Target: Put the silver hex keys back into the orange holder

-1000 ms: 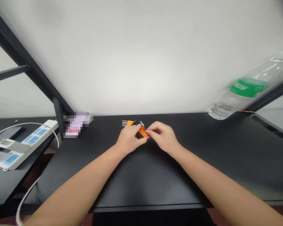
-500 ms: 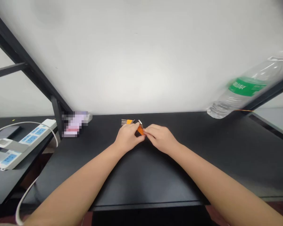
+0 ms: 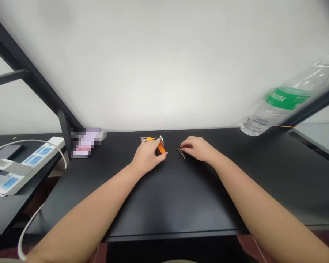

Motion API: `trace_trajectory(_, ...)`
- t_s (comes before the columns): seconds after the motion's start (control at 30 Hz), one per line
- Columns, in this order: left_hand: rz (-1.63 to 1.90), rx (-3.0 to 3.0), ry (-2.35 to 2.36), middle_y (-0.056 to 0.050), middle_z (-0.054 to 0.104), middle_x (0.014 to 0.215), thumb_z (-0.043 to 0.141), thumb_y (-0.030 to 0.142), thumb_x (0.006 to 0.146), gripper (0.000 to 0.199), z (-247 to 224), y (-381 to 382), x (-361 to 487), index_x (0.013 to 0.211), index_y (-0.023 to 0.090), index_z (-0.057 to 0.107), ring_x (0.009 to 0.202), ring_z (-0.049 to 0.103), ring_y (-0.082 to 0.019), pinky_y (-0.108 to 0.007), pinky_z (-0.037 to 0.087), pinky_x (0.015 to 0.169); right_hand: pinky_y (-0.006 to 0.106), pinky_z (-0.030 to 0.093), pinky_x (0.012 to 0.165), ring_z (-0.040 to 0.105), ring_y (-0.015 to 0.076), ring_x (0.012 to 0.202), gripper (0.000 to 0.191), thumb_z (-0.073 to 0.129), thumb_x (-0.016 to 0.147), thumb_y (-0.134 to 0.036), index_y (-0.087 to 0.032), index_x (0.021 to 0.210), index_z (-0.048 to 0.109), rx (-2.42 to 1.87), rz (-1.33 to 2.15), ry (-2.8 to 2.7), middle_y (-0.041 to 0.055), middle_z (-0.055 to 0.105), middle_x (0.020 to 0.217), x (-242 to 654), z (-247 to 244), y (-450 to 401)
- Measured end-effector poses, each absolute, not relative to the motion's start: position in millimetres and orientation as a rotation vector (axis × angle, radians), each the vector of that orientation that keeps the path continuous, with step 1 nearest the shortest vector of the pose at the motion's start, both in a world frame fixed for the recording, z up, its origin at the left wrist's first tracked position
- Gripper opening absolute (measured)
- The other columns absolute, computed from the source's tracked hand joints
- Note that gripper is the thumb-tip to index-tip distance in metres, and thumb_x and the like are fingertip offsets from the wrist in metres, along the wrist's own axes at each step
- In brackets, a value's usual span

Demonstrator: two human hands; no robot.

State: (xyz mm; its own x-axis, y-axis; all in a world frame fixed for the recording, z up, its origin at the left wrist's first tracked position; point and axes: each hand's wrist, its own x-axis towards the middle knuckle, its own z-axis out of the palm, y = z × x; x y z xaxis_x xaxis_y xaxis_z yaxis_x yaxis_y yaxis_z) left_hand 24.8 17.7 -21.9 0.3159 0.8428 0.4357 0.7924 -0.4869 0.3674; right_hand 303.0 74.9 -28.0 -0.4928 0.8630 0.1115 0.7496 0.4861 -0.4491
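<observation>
My left hand is closed on an orange holder with metal hex keys in it, near the middle of the black table. Just behind that hand lies another orange holder, its row of thin metal keys pointing left. To the right, my right hand has its thumb and fingers pinched together at small bent hex keys. These thin L-shaped keys are at or on the table top, apart from the orange holder.
A large clear bottle with a green label leans at the back right. On the left are a white power strip, a cable and a blurred package by the black frame. A pale wall rises behind the table.
My right hand has moved right, away from the orange holder, and bent hex keys now show at its fingertips. My left hand has stayed nearly in place on the holder.
</observation>
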Motion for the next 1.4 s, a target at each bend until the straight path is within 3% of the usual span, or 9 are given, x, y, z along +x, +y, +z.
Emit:
trace_trajectory(0.2,0.877,2.508,1.511,-0.002,0.07,0.092,0.072,0.041,0.089,0.024,-20.4,16.5,24.6,0.099,0.023,0.06,0.084,0.066,-0.021,-0.034,0.05,0.075,0.03,0.051,0.079,0.064,0.018,0.082,0.013,0.067,0.087,-0.02,-0.022,0.097,0.075,-1.365,0.446,-2.424,0.0059,0.069,0.099,293.1,-29.1,67.8)
trace_trajectory(0.37,0.859,2.515,1.52,-0.002,0.07,0.09,0.073,0.041,0.089,0.024,-19.3,16.0,25.7,0.098,0.024,0.06,0.082,0.065,-0.021,-0.034,0.05,0.073,0.03,0.051,0.079,0.064,0.0182,0.084,0.016,0.065,0.092,-0.026,-0.025,0.103,0.077,-1.33,0.466,-2.44,0.0062,0.069,0.103,289.4,-27.3,66.1)
trace_trajectory(0.53,0.874,2.502,1.492,-0.002,0.07,0.091,0.073,0.04,0.088,0.023,-18.3,15.4,25.8,0.097,0.023,0.061,0.082,0.065,-0.021,-0.033,0.051,0.073,0.031,0.05,0.079,0.066,0.0193,0.085,0.015,0.062,0.086,-0.015,-0.023,0.089,0.075,-1.373,0.459,-2.445,0.0052,0.073,0.097,287.3,-24.5,68.1)
trace_trajectory(0.7,0.879,2.497,1.475,-0.002,0.07,0.091,0.072,0.042,0.09,0.023,-18.8,15.1,26.0,0.097,0.023,0.06,0.083,0.065,-0.021,-0.032,0.05,0.072,0.028,0.046,0.058,0.065,0.0172,0.064,0.009,0.067,0.075,-0.015,-0.023,0.079,0.071,-1.618,0.764,-2.358,0.0023,0.074,0.078,287.6,-17.4,65.8)
trace_trajectory(0.97,0.868,2.494,1.479,-0.002,0.07,0.092,0.073,0.042,0.089,0.023,-20.2,15.3,25.8,0.097,0.024,0.06,0.084,0.066,-0.021,-0.032,0.05,0.072,0.025,0.043,0.053,0.06,0.0145,0.061,0.004,0.071,0.074,-0.022,-0.02,0.077,0.07,-1.568,1.059,-2.174,0.0014,0.07,0.072,296.9,-8.9,65.1)
trace_trajectory(1.13,0.944,2.427,1.483,-0.002,0.07,0.089,0.073,0.044,0.088,0.025,-22.2,16.1,25.2,0.095,0.023,0.061,0.079,0.064,-0.019,-0.032,0.05,0.071,0.03,0.054,0.061,0.063,0.0152,0.061,0.029,0.081,0.079,-0.038,-0.019,0.097,0.068,-1.098,1.411,-1.676,0.0009,0.068,0.073,283.6,-3.9,52.3)
trace_trajectory(1.23,0.988,2.387,1.487,-0.001,0.068,0.084,0.073,0.046,0.088,0.027,-22.9,16.5,25.2,0.092,0.022,0.06,0.074,0.062,-0.017,-0.031,0.049,0.069,0.036,0.06,0.071,0.069,0.0179,0.068,0.033,0.082,0.081,-0.042,-0.018,0.101,0.072,-0.959,1.296,-1.527,0.0033,0.07,0.078,264.9,-0.3,38.5)
trace_trajectory(1.4,1.045,2.363,1.475,0.0,0.067,0.082,0.073,0.045,0.087,0.028,-23.3,16.2,26.6,0.092,0.022,0.058,0.071,0.06,-0.016,-0.03,0.047,0.068,0.034,0.06,0.07,0.073,0.0188,0.071,0.019,0.078,0.086,-0.037,-0.019,0.089,0.074,-0.991,0.988,-1.577,0.0041,0.069,0.086,244.5,3.5,21.9)
